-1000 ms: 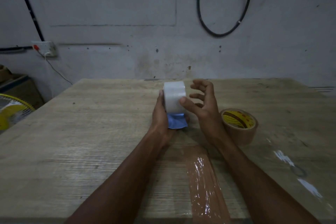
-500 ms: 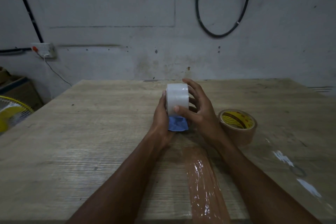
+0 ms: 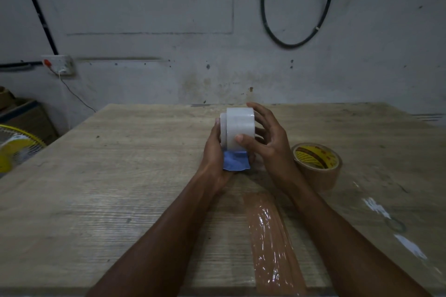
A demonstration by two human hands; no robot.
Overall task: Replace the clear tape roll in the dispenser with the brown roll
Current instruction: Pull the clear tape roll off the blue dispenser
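Left hand (image 3: 213, 152) holds blue dispenser (image 3: 235, 164); right hand (image 3: 271, 149) grips clear roll (image 3: 241, 124), seemingly partly off it

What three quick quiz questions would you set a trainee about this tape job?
1. True or false: the brown roll lies on the table with its hole facing up.
2. What does the right hand grip? A) the clear tape roll; B) the brown roll; C) nothing at all.
3. What colour is the dispenser that the left hand holds?

Key: 1 true; 2 A; 3 blue.
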